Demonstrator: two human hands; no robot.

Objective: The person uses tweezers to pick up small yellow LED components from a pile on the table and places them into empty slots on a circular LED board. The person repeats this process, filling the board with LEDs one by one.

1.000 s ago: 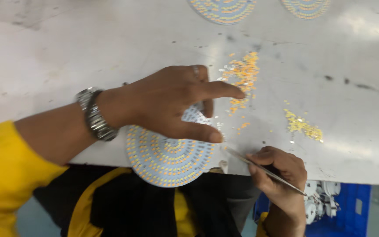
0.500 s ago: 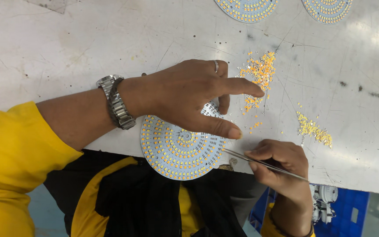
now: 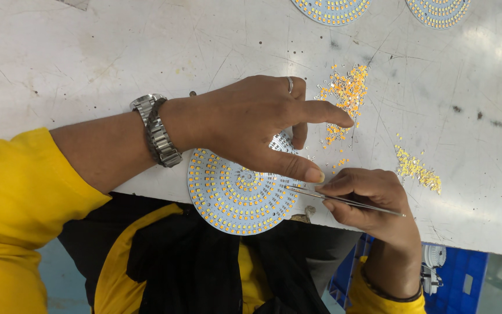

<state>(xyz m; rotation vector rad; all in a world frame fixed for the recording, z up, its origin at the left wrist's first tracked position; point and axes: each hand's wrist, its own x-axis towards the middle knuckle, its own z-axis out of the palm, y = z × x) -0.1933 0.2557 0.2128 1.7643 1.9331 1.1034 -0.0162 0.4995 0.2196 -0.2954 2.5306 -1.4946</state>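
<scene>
A round white LED board [image 3: 236, 195] with rings of small yellow chips lies half over the near edge of the grey metal table [image 3: 88, 64]. My left hand [image 3: 251, 125], with a ring and a steel wristwatch, rests on the board's top, thumb pressed at its right rim and forefinger stretched toward a heap of loose orange chips [image 3: 347, 96]. My right hand [image 3: 367, 200] pinches thin metal tweezers [image 3: 332, 199], whose tips point left onto the board's right edge, just below my left thumb.
A second, smaller heap of yellow chips [image 3: 416, 168] lies to the right. Two more round LED boards [image 3: 332, 9] [image 3: 440, 11] sit at the far edge. A blue crate [image 3: 454, 273] with white parts stands below the table at lower right.
The view has shifted so the hands and board appear further right and lower. The tweezers' tips have come closer to the board's right rim. My left hand keeps its hold.
</scene>
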